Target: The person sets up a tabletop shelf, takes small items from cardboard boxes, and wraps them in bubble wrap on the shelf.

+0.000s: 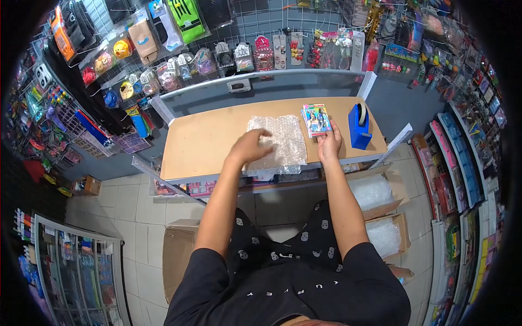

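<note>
A sheet of clear bubble wrap (285, 136) lies flat on the wooden tabletop (198, 138). Over its left part hovers my left hand (251, 146), fingers curved and apart, thumb away from them, holding nothing. My right hand (329, 146) grips a small stack of colourful picture cards (317, 119) by its near end, just right of the wrap. The top card shows printed figures on a bright background. A blue tape dispenser (359, 127) with a roll of tape stands to the right of that hand.
Open cardboard boxes holding bubble wrap (372, 193) sit on the floor at right. Another cardboard box (179, 255) stands at lower left. Packaged goods hang on a wire grid (261, 24) behind the table. A metal rail (261, 76) runs along its back.
</note>
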`<action>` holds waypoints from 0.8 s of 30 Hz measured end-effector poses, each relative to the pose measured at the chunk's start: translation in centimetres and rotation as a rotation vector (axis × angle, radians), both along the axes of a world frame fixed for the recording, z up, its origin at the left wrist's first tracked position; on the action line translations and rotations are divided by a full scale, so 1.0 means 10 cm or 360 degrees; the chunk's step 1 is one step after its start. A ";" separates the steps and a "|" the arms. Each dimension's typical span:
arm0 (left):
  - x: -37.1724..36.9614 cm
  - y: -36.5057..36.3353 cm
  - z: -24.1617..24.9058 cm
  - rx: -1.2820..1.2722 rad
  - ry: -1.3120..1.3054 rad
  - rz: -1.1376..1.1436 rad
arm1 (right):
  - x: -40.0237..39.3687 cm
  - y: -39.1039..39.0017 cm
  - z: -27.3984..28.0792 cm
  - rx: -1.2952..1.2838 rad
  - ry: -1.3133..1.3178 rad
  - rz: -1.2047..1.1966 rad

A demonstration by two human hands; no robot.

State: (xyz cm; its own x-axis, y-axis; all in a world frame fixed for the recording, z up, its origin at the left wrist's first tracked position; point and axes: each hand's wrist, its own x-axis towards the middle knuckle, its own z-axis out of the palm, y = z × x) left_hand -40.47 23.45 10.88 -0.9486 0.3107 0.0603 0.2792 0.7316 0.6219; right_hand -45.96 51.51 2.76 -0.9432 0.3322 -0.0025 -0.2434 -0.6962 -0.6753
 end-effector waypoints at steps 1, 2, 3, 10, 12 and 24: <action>0.07 -0.08 0.09 -0.0317 -0.0072 -0.0048 | -0.01 0.01 -0.01 0.0003 -0.0001 -0.0003; 0.13 -0.11 0.14 -0.0633 -0.0142 -0.0095 | -0.02 0.01 -0.02 0.0007 0.0000 -0.0004; 0.16 -0.12 0.07 -0.0595 0.0009 -0.0074 | -0.03 0.02 -0.02 0.0012 -0.0011 0.0013; 0.11 -0.04 -0.37 -0.0305 0.0460 0.0045 | 0.02 -0.16 0.26 0.0152 0.0017 0.0229; 0.13 -0.03 -0.40 -0.0286 0.0470 0.0075 | -0.02 -0.37 0.27 0.0182 0.0072 0.0275; 0.14 -0.01 -0.43 -0.0303 0.0534 0.0178 | 0.26 -0.29 0.32 0.2393 0.0086 0.0181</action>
